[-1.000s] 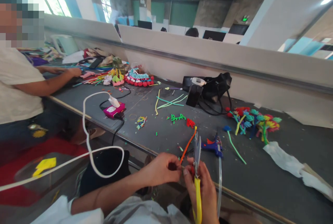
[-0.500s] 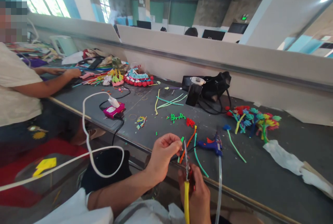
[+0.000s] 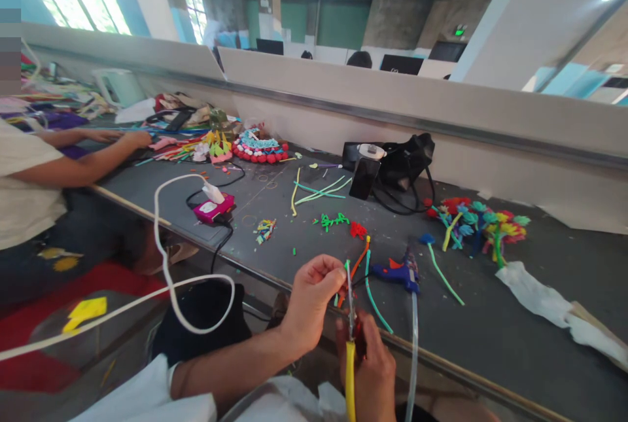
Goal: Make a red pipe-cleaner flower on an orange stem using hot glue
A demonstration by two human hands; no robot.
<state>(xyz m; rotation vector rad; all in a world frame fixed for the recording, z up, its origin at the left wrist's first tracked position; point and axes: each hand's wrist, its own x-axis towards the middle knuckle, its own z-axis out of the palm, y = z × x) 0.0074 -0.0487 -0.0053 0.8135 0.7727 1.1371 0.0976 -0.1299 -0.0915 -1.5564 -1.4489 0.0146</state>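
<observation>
My left hand [image 3: 314,294] pinches a short green fuzzy piece [image 3: 348,265] of what looks like pipe cleaner, mostly hidden by fingers and blades. In my right hand [image 3: 373,366] is a pair of scissors [image 3: 350,317] with a yellow handle, blades pointing up at the green piece. The blades look nearly together. Behind them lie an orange stem [image 3: 362,253] with a red fuzzy head [image 3: 358,230] and a teal pipe cleaner [image 3: 371,291]. A blue glue gun [image 3: 398,274] rests just right of these, and a green fuzzy cluster [image 3: 334,222] lies farther back.
Bunched fuzzy flowers [image 3: 483,222] lie at right by a white-wrapped stem [image 3: 532,294]. A black bag [image 3: 409,163] and phone [image 3: 364,178] stand at the partition. A pink power socket [image 3: 214,209] trails a white cable [image 3: 161,245] on the left, where a co-worker's arm [image 3: 83,163] reaches over the table.
The green piece now sits at the blade tips, less of it showing. The blades look closer together. My left hand has shifted slightly right; the co-worker's body has moved slightly left in view.
</observation>
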